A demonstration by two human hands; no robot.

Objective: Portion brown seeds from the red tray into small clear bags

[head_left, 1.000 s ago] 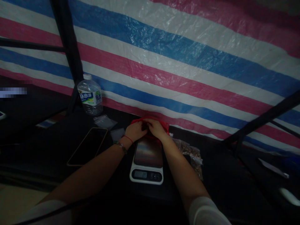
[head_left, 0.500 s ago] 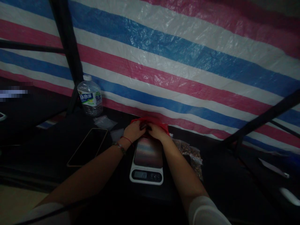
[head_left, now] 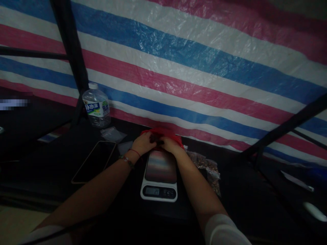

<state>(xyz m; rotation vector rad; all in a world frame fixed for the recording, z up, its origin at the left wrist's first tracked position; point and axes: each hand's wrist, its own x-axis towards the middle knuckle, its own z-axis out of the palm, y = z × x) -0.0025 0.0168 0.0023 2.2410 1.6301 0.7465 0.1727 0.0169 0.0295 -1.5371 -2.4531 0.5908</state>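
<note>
Both hands are close together at the far end of a white digital scale, over a red plastic bag. My left hand, with a red cord and a beaded bracelet at the wrist, has its fingers curled inward at the bag. Opposite it, my right hand is bent the same way, its fingertips nearly meeting the left ones. Dark shadow between the fingers hides what they grip. The scale's shiny platform reflects the stripes, and its display is lit with small digits.
Left of the hands lie a phone and clear plastic bags, with a large clear bottle behind. Several zip bags of brown bits lie beside my right forearm. A striped tarp and dark metal poles close off the back.
The view has shifted slightly, so things sit a little further left. Both hands stay at the red bag, with only small finger movement.
</note>
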